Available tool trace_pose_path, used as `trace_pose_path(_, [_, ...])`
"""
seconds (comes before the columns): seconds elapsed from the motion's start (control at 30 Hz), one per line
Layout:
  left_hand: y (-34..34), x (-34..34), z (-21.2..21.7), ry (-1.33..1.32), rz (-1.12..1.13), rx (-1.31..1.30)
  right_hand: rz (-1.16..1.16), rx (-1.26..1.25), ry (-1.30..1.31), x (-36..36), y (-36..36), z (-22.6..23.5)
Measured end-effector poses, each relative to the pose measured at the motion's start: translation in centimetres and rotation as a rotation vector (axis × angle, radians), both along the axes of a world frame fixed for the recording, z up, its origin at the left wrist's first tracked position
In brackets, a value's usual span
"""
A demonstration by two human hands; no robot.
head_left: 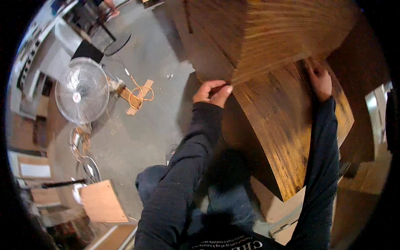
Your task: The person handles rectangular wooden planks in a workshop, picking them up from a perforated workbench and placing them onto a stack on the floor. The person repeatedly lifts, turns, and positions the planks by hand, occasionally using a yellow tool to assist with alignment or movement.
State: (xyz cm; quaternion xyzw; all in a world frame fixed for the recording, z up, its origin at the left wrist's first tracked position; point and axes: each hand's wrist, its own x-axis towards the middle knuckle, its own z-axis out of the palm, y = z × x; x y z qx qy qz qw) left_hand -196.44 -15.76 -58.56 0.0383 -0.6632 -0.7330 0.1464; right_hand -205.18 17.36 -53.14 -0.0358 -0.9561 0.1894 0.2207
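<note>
Here my left hand (211, 92) pinches the near left corner of the upper plywood sheet (291, 29), while my right hand (320, 81) lies pressed on the lower sheet (287, 125) under its edge; I cannot tell that grip. I'd judge a level, even lift works best.

Brown, seemingly streaky-grained wooden board (283, 121)

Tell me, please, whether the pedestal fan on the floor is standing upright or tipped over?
Upright. The pedestal fan stands on the concrete floor with its round cage raised and facing the camera, left of the left hand.
</note>
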Motion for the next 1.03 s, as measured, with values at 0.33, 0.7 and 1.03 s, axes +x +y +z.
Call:
trace_pose_path(0.33, [1.3,0.9,-4.8,-0.035,-0.107,0.233,0.049,0.168,0.123,-1.3,2.8,-1.8])
trace_pose_path(0.7, [1.0,0.9,-4.2,0.145,-0.007,0.454,-0.097,0.312,-0.028,-1.5,3.9,-1.2])
trace_pose_path(1.03, [1.4,-2.3,-3.3,0.233,0.011,0.416,-0.128,0.38,0.053,-4.1,14.2,-1.9])
